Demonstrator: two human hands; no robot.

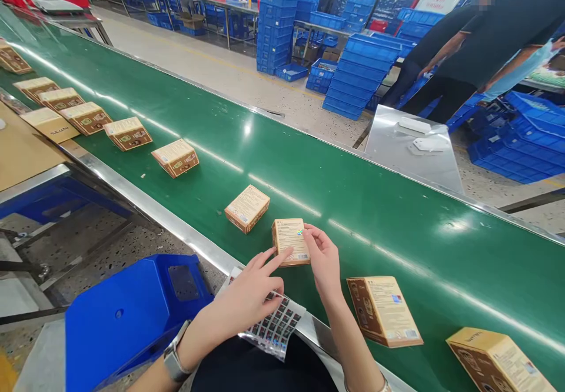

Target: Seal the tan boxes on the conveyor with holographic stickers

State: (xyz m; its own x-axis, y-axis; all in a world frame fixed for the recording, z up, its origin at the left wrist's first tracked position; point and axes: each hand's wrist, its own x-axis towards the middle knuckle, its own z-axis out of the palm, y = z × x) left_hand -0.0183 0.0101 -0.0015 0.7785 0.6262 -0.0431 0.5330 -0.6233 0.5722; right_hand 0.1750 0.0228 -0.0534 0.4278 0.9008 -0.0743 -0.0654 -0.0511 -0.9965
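Observation:
A small tan and brown box (286,240) with printed text on top lies on the green conveyor belt (348,215) in front of me. My right hand (325,262) pinches a small shiny sticker (301,232) at the box's upper right, thumb and forefinger together. My left hand (247,298) rests its outstretched fingertips on the box's lower left part, with the other fingers bent. Beneath the left hand, a sheet of small shiny stickers (278,328) hangs over the belt's near edge and my lap. To the right, another box (384,311) bears a shiny sticker.
Several similar boxes (176,156) are spread along the belt to the left, and one more box (503,359) lies at the lower right. A blue plastic stool (119,315) stands at my left. Beyond the belt are stacked blue crates (364,74), a metal table (410,145) and people.

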